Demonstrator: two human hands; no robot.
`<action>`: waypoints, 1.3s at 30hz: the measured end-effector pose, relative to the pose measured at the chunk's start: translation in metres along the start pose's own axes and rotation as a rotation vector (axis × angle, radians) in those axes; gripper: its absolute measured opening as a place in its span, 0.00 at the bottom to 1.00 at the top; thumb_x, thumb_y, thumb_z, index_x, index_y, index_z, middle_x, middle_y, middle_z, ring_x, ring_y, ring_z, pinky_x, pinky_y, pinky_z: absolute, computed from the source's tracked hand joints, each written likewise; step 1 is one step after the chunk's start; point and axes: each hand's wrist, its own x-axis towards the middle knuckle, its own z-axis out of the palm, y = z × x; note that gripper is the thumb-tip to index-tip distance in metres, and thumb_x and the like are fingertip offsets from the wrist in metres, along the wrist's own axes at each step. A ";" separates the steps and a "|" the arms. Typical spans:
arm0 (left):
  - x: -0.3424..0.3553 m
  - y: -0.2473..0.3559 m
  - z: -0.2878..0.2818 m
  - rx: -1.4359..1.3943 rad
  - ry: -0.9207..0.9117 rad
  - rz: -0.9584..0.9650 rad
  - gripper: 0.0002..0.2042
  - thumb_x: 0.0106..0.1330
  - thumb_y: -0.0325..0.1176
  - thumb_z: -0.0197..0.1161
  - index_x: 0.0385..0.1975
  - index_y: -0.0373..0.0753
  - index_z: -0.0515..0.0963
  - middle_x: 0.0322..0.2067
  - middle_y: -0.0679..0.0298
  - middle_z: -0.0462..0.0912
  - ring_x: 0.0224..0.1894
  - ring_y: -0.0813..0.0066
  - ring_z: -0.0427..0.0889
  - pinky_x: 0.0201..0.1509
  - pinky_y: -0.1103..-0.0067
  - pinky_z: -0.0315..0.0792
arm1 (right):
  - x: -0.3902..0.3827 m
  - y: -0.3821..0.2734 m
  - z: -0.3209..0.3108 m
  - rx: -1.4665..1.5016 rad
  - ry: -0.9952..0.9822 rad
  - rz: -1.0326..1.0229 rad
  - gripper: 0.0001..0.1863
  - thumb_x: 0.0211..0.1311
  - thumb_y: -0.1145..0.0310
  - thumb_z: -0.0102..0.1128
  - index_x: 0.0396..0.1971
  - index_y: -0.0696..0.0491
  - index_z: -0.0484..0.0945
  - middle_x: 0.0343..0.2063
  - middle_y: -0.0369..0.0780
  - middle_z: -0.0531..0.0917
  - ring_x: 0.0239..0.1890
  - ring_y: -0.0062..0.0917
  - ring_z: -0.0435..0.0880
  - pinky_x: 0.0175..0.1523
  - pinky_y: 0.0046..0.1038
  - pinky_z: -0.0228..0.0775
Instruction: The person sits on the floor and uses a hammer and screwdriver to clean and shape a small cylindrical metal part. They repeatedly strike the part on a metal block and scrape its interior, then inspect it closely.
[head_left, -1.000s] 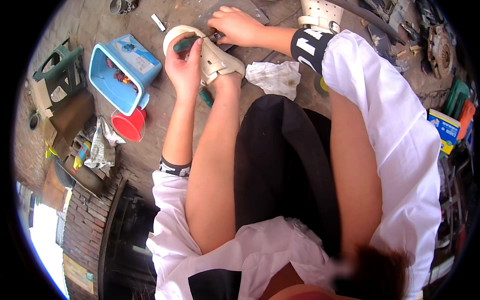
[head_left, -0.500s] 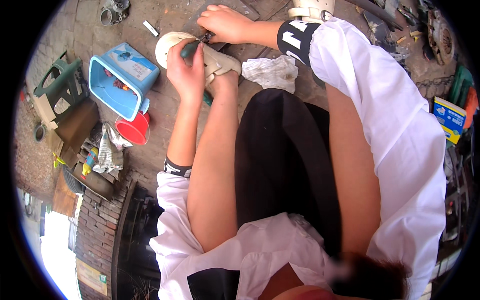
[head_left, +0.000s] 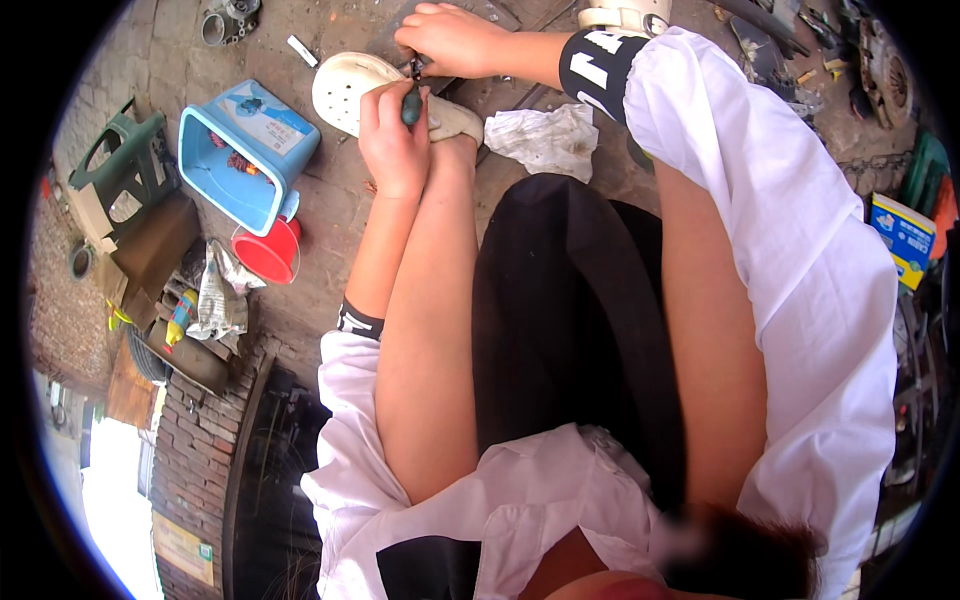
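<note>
My left hand (head_left: 393, 145) is closed around a hand tool with a dark green handle (head_left: 411, 107). The tool's dark metal end (head_left: 417, 68) reaches up to the fingers of my right hand (head_left: 450, 40); its exact kind is hidden. My right hand is bent over a dark flat plate (head_left: 385, 40) on the ground, its fingers curled. Whatever small part may be under them is out of sight. Just below my hands is my left foot in a cream clog (head_left: 345, 92). A crumpled white cloth (head_left: 545, 140) lies right of that foot.
To the left are a blue plastic bin (head_left: 245, 150) lying on its side, a small red bucket (head_left: 268, 252) and a green stool (head_left: 120, 160). Metal parts (head_left: 885, 85) litter the far right, near a blue and yellow box (head_left: 902, 238). A white marker-like stick (head_left: 302, 50) lies far left.
My left hand has shifted slightly right, and the green handle now points more upright, nearer my right hand. More of the left clog shows. My right hand stays almost in place.
</note>
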 end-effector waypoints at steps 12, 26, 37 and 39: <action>-0.002 0.000 0.002 0.076 -0.052 0.090 0.12 0.57 0.30 0.71 0.39 0.40 0.78 0.37 0.59 0.79 0.38 0.58 0.81 0.41 0.69 0.76 | 0.000 0.002 0.001 -0.006 -0.008 -0.007 0.14 0.44 0.71 0.65 0.34 0.54 0.75 0.37 0.44 0.78 0.47 0.41 0.75 0.53 0.39 0.68; -0.004 -0.001 0.002 0.066 -0.045 0.106 0.12 0.57 0.29 0.71 0.39 0.39 0.78 0.37 0.58 0.79 0.38 0.57 0.81 0.41 0.69 0.76 | 0.000 0.003 0.002 -0.012 -0.001 -0.023 0.16 0.44 0.70 0.66 0.35 0.54 0.74 0.38 0.43 0.77 0.47 0.41 0.74 0.53 0.39 0.67; 0.001 0.004 0.003 0.064 -0.029 0.075 0.10 0.58 0.28 0.70 0.38 0.38 0.78 0.36 0.57 0.79 0.37 0.56 0.80 0.40 0.69 0.75 | 0.001 0.002 -0.001 0.002 -0.027 -0.025 0.16 0.44 0.70 0.65 0.36 0.54 0.74 0.38 0.43 0.77 0.47 0.41 0.74 0.53 0.39 0.67; 0.012 0.010 0.002 0.007 0.002 0.004 0.10 0.57 0.28 0.70 0.37 0.38 0.79 0.34 0.57 0.80 0.37 0.55 0.80 0.40 0.68 0.75 | 0.004 0.002 -0.006 -0.008 -0.067 -0.024 0.15 0.46 0.70 0.65 0.36 0.54 0.74 0.38 0.44 0.77 0.47 0.41 0.74 0.53 0.38 0.67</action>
